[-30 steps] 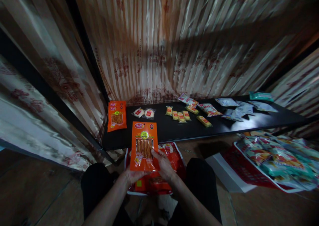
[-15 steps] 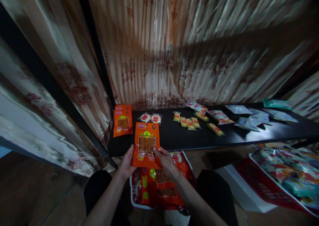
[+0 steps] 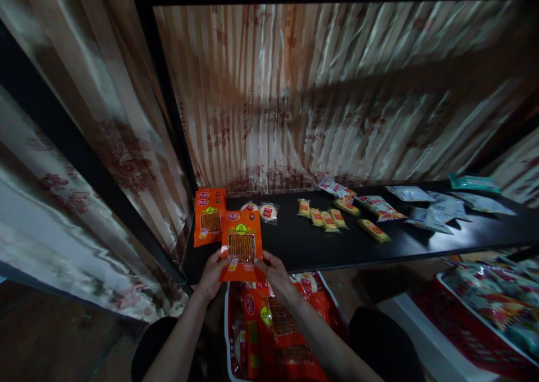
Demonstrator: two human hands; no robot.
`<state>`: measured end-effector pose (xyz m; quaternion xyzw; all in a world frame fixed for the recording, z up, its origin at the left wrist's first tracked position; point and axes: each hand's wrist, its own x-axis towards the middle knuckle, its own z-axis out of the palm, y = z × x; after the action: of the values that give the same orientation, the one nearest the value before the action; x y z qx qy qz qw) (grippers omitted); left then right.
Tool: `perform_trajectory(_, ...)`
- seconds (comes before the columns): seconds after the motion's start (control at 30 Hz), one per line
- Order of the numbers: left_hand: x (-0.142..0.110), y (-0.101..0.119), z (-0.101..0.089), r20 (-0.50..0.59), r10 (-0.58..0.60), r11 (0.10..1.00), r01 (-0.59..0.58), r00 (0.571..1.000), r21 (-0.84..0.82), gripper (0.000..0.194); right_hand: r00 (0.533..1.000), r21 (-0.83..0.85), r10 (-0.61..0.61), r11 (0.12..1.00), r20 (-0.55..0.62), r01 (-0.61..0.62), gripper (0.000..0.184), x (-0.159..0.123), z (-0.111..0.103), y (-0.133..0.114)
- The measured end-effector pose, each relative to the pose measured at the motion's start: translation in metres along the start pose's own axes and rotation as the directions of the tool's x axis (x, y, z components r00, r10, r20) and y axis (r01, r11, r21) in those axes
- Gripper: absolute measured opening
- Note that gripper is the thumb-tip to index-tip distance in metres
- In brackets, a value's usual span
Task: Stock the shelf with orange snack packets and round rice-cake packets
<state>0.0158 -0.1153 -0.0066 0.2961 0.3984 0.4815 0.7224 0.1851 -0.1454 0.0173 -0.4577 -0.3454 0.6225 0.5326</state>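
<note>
Between my two hands is an orange snack packet (image 3: 241, 246) with a clear window showing brown sticks. My left hand (image 3: 211, 275) grips its lower left edge, and my right hand (image 3: 273, 270) pinches its lower right edge with the thumb on the front. The packet is held face up over the shelf's front edge. Just behind it to the left, matching orange packets (image 3: 209, 216) lie stacked on the black shelf (image 3: 290, 244). Round white wrapped crackers (image 3: 268, 212) sit close behind, one partly hidden by the held packet. Below my hands stands a basket (image 3: 228, 337) of more orange packets.
Several small yellow wrapped snacks (image 3: 328, 221) lie mid-shelf, with red-and-white bags (image 3: 382, 208) and silvery bags (image 3: 446, 205) further right. A second red basket (image 3: 467, 328) full of packets stands at lower right beside a white box (image 3: 425, 328). Black posts (image 3: 166, 90) and curtains border the shelf.
The held packet has moved slightly left toward the stacked orange packets and now overlaps their edge. Both hands keep hold of it. The view has tilted up a little.
</note>
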Motion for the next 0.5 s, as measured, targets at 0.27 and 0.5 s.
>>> perform_trajectory(0.27, 0.030, -0.001, -0.024, -0.196, 0.259, 0.939, -0.199, 0.946, 0.281, 0.035, 1.000, -0.034, 0.005, 0.999, -0.020, -0.006, 0.035, 0.030, 0.020, 0.009)
perform_trajectory(0.5, 0.050, 0.008, -0.034, -0.307, 0.479, 0.796, -0.260, 0.822, 0.547, 0.044, 0.998, -0.156, -0.011, 0.988, -0.056, 0.002, 0.033, 0.060, 0.030, 0.014)
